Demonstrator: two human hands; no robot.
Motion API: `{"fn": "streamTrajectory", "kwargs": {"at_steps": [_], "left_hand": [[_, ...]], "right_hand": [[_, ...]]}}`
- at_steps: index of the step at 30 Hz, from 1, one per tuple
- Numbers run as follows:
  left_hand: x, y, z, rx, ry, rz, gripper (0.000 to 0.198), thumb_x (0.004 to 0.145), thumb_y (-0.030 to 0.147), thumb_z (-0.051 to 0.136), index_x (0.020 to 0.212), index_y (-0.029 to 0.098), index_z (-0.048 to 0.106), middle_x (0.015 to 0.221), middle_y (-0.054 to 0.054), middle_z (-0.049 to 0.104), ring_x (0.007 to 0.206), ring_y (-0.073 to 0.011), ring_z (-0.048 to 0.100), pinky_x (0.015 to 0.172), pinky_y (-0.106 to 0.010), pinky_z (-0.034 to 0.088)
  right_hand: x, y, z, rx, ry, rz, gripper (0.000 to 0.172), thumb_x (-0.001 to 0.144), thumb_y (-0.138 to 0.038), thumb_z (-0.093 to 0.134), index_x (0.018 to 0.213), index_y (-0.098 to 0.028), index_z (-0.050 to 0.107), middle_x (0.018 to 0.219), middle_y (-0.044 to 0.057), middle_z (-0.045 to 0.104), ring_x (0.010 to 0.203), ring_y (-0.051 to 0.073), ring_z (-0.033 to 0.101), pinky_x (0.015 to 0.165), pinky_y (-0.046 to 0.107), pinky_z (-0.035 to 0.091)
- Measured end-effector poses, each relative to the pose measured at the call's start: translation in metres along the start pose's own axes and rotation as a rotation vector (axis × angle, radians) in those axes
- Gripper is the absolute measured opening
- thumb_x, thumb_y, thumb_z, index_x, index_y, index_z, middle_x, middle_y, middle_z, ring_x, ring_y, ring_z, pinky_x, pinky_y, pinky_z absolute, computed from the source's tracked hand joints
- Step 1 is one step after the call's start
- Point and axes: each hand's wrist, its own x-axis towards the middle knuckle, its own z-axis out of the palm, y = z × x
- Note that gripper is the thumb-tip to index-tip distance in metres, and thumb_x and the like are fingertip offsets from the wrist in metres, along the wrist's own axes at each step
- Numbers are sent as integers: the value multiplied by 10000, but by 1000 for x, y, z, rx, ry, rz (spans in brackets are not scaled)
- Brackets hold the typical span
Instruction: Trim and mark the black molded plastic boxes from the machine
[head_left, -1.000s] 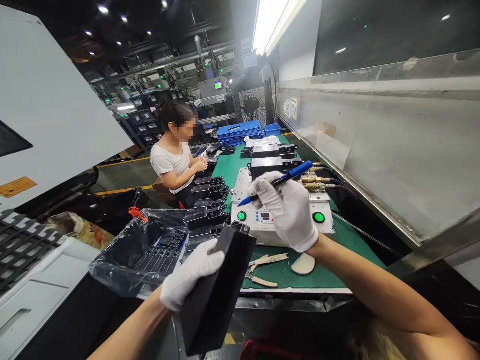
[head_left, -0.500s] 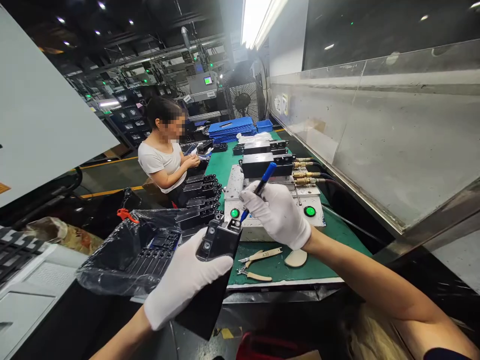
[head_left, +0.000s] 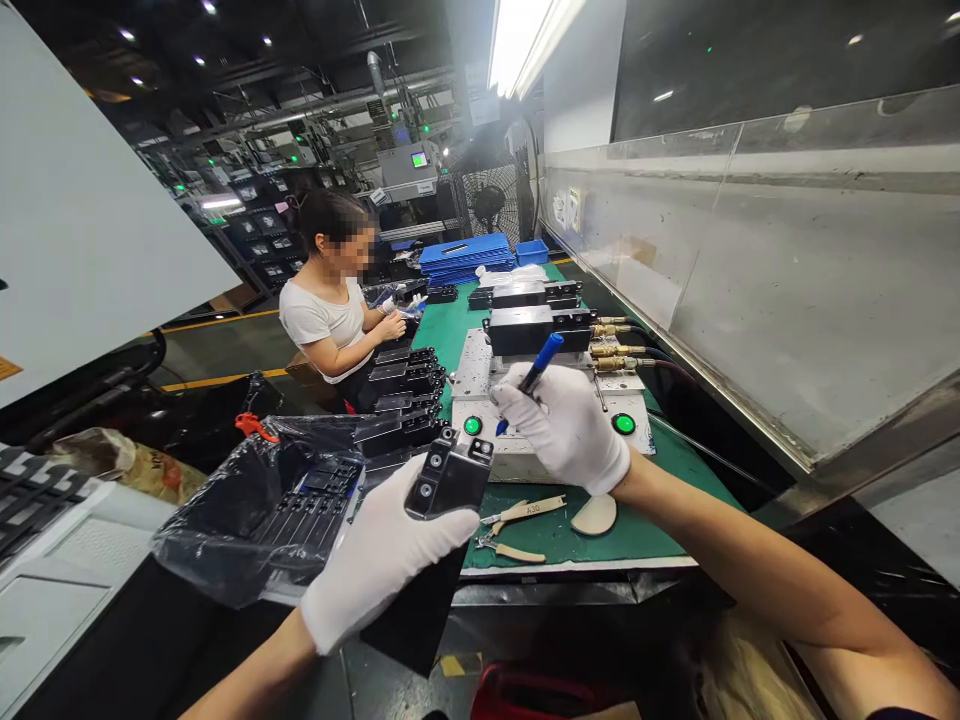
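Note:
My left hand [head_left: 397,545], in a white glove, grips a long black plastic housing [head_left: 459,484] with screw-like inserts at its upper end. The housing is tilted, its lower end hanging past the table's front edge. In my right hand [head_left: 566,425], also gloved, a blue marker pen [head_left: 541,362] is pinched, tip down. That tip stands just above the housing's upper end, apart from it. Behind my hands sits a metal fixture [head_left: 471,380] with two green buttons, and another black housing [head_left: 525,330] rests on it.
Nippers [head_left: 517,548] and a beige rounded piece [head_left: 595,514] lie on the green table [head_left: 660,535]. A plastic-lined bin [head_left: 217,510] at left holds several black parts. More housings [head_left: 409,375] line the table's left edge. A co-worker [head_left: 326,310] sits beyond, handling something small.
The marker tip has lifted off the housing's upper end and moved slightly right. My left hand and the housing have shifted a little to the right in view.

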Motion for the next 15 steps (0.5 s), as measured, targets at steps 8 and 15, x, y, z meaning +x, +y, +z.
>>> {"fn": "streamTrajectory", "kwargs": {"at_steps": [8,15], "left_hand": [[-2,8,5,59,-11,23,489,806,422,779,1228,223,631,1210,-14,716,1111,-262,626,907,-308,486],[-2,13,12,89,-7,18,308,776,298,757,1056,219,655,978,20,700,905,-211,620,789,-273,474]], "right_hand": [[3,-1,9,102,41,28,286,1017,-355,529,804,-175,590,712,-6,587,652,115,541,664,264,431],[4,5,23,139,4,51,315,1021,-385,518,793,-182,596,698,-8,591,645,116,538,652,264,430]]}}
